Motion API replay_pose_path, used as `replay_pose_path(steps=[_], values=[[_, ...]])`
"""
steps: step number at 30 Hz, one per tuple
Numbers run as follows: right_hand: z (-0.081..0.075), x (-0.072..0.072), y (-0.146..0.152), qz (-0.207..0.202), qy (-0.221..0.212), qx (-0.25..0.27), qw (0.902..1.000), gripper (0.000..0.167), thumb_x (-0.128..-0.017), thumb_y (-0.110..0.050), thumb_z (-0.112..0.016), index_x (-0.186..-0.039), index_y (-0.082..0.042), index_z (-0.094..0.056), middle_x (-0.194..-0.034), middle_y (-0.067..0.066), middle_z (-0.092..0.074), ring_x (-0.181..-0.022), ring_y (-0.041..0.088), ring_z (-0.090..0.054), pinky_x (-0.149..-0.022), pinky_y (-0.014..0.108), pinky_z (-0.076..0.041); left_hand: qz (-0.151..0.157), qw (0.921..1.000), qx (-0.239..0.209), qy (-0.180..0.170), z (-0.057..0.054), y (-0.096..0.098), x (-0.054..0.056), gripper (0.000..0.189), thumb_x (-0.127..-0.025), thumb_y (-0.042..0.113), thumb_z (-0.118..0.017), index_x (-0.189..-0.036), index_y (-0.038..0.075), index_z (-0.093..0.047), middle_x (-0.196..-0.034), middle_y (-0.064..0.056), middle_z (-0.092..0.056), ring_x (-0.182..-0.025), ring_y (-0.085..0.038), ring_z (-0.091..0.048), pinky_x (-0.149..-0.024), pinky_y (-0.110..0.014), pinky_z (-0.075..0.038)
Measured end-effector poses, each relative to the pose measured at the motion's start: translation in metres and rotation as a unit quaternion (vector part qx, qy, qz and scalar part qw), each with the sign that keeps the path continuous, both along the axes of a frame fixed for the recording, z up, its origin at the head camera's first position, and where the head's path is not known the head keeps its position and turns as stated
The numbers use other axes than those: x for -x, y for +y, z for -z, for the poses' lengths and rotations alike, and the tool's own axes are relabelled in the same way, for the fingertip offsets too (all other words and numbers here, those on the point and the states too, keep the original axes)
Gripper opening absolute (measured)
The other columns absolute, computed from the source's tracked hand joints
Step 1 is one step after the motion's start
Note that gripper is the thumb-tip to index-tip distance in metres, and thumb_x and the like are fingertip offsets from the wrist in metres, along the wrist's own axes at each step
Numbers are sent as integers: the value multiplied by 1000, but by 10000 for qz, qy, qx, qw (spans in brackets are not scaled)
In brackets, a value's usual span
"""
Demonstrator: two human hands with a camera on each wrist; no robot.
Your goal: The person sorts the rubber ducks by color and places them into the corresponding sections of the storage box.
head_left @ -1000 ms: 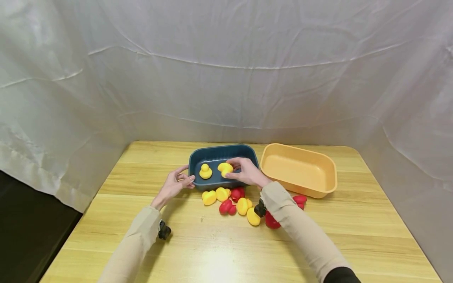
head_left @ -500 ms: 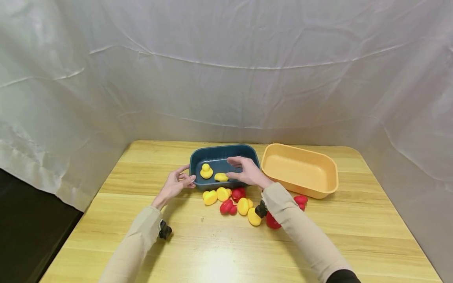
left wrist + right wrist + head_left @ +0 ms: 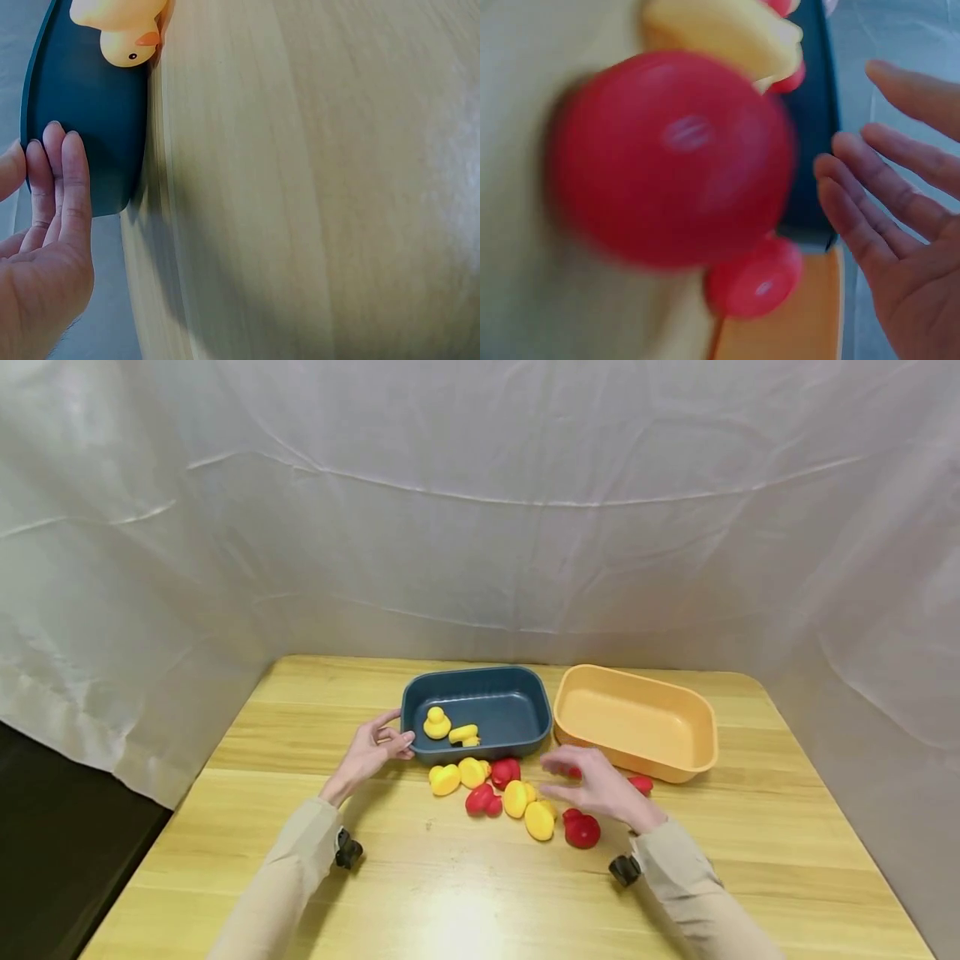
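Note:
My left hand (image 3: 367, 750) rests against the left end of the dark blue box (image 3: 480, 752), its fingers fairly straight against the outer wall in the left wrist view. Inside the box, one yellow rubber duck (image 3: 437, 723) stands upright and another yellow duck (image 3: 464, 735) lies tipped near the front wall. My right hand (image 3: 600, 781) hovers above the table with nothing in it, fingers spread and slightly bent. Beneath and beside it are red duck-shaped toys, one being the round red toy (image 3: 582, 829). In the right wrist view a blurred red toy (image 3: 675, 161) looms large.
Along the box's front lie several yellow ducks (image 3: 445, 780) and red toys (image 3: 480, 800). An orange-yellow box (image 3: 645, 764) stands to the right. Red toys sit in front of it, one partly hidden by the right hand. A pale curtain (image 3: 480, 568) hangs behind the table.
My right hand has let go of a yellow duck, which dropped into the blue box and tipped over. The hand then moved right and toward me. My left hand stays put.

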State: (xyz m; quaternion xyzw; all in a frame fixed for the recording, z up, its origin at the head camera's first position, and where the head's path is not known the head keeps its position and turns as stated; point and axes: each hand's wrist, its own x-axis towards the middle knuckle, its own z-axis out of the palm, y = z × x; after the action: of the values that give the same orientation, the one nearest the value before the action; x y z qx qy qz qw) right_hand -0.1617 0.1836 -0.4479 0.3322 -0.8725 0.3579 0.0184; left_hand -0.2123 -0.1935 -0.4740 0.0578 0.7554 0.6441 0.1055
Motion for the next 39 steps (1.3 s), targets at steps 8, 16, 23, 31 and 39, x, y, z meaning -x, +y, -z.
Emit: replay_pose_path(steps=[8, 16, 23, 31, 39], values=[[9, -14, 9, 88, -503, -659, 9965, 48, -83, -34, -82, -115, 0, -70, -106, 11, -73, -93, 25, -68, -82, 34, -60, -16, 10000, 77, -35, -2, 1, -1, 68, -99, 9, -64, -155, -3, -28, -82, 1, -67, -81, -22, -74, -86, -39, -64], [14, -15, 8, 53, -719, -812, 9941, 52, -82, -39, -83, -114, 0, -69, -105, 9, -73, -92, 24, -68, -80, 31, -60, 23, 9999, 100, -15, -1, -1, -2, 69, -99, 11, -64, -156, -4, -27, -83, 1, -66, -83, -22, -75, -88, -41, -63], [16, -13, 5, 79, -725, -846, 9937, 47, -83, -40, -82, -111, -5, -70, -101, 4, -72, -92, 20, -67, -81, 30, -59, 18, 9999, 108, -15, -1, 0, -2, 69, -99, 11, -64, -156, -4, -27, -83, 0, -66, -83, -22, -75, -91, -46, -62], [17, -12, 2, 47, -954, -802, 9922, 42, -82, -40, -83, -106, -8, -69, -96, -1, -70, -88, 16, -65, -80, 29, -58, -15, 9999, 102, -39, -1, 0, -1, 69, -99, 11, -64, -156, -4, -27, -82, 1, -67, -82, -22, -75, -90, -43, -62], [19, -11, 0, 76, -1130, -879, 9897, 39, -83, -39, -82, -104, -10, -68, -93, -5, -67, -85, 11, -61, -80, 25, -57, -25, 9999, 119, -35, 0, 0, -1, 68, -99, 10, -63, -156, -4, -27, -82, 2, -66, -82, -21, -75, -91, -46, -61]])
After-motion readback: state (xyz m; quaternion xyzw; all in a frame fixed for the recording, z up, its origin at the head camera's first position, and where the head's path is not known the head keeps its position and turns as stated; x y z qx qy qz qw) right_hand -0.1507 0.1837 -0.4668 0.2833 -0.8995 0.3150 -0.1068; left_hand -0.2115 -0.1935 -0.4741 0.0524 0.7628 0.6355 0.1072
